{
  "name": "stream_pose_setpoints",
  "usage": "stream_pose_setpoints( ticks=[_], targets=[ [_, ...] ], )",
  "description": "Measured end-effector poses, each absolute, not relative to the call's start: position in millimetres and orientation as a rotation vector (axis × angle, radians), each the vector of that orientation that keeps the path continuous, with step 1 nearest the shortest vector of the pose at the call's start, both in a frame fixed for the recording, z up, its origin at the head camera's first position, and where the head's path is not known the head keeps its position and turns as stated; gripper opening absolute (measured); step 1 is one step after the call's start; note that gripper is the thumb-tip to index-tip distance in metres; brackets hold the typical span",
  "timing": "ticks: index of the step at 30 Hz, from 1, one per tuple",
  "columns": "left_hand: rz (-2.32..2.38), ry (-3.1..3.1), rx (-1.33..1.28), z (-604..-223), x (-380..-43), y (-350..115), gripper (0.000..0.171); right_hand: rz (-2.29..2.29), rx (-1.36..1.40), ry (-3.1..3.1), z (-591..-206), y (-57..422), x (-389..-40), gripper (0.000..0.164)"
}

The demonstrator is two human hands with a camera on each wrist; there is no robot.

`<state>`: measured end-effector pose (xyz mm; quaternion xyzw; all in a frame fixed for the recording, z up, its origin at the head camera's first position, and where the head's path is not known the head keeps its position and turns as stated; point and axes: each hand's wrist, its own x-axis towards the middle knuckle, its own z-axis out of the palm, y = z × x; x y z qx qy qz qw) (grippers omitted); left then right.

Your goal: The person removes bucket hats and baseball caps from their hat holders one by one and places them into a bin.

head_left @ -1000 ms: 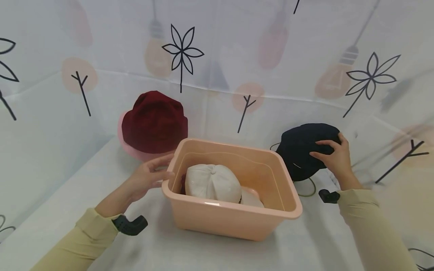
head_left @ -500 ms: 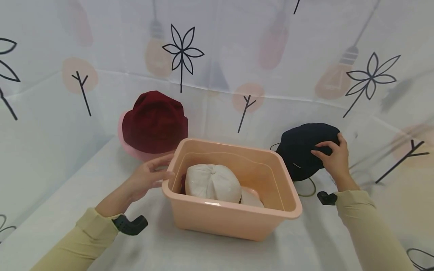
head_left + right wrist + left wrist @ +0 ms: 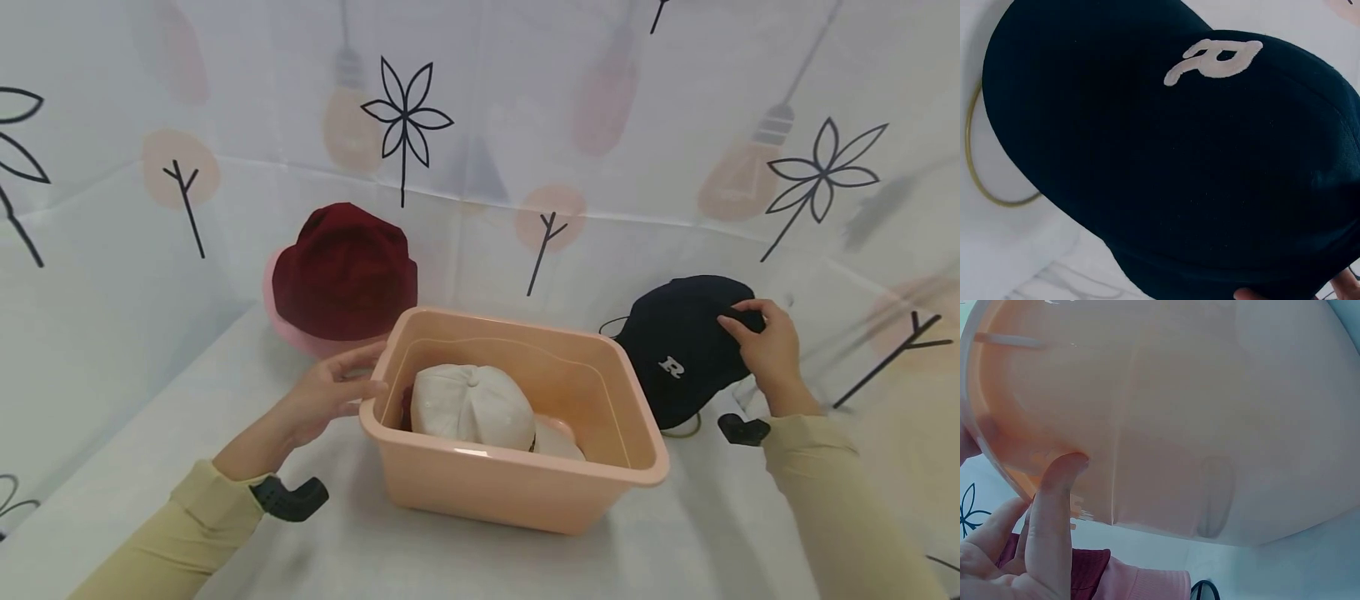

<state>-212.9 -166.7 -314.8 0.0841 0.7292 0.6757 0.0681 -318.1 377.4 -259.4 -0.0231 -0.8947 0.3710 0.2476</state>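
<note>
My right hand [image 3: 777, 350] pinches the back edge of a dark navy baseball cap [image 3: 693, 333] at the right. A pale letter R shows on the front of this cap, facing me, and in the right wrist view the cap [image 3: 1166, 156] fills most of the picture, with only fingertips [image 3: 1249, 294] showing at its lower edge. My left hand [image 3: 318, 400] grips the left rim of a peach plastic basin [image 3: 517, 492], its thumb [image 3: 1054, 506] against the outer wall. A cream cap [image 3: 472, 408] lies inside the basin, partly covering something dark red.
Behind the basin at the left, a dark red hat [image 3: 345, 275] sits over a pink one [image 3: 296, 337]. A thin loop stand [image 3: 684, 431] shows below the navy cap. A patterned cloth [image 3: 480, 133] hangs at the back, and a white surface [image 3: 337, 550] lies beneath.
My right hand has closed on the navy cap's edge and moved slightly right. The cap has turned and tilted, bringing its letter R into view. The left hand holds the basin as before.
</note>
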Motion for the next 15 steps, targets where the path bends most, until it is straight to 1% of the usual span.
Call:
stream_pose_setpoints(
  ticks=[2, 4, 7, 9, 15],
  targets=[
    [2.031, 2.2, 0.252, -315, -213, -167, 0.063, 1.004, -0.09, -2.449, -254, 378, -317, 0.041],
    [2.029, 2.204, 0.251, -315, -213, -167, 0.063, 0.996, -0.108, -2.451, -248, 379, -316, 0.035],
    [2.028, 2.209, 0.249, -316, -213, -167, 0.064, 0.994, -0.13, -2.44, -239, 379, -315, 0.019],
    [2.028, 2.209, 0.245, -316, -213, -167, 0.064, 1.012, -0.142, -2.42, -234, 380, -316, 0.011],
    [2.038, 2.197, 0.24, -317, -214, -167, 0.064, 1.028, -0.169, -2.378, -219, 381, -318, 0.013]
  ],
)
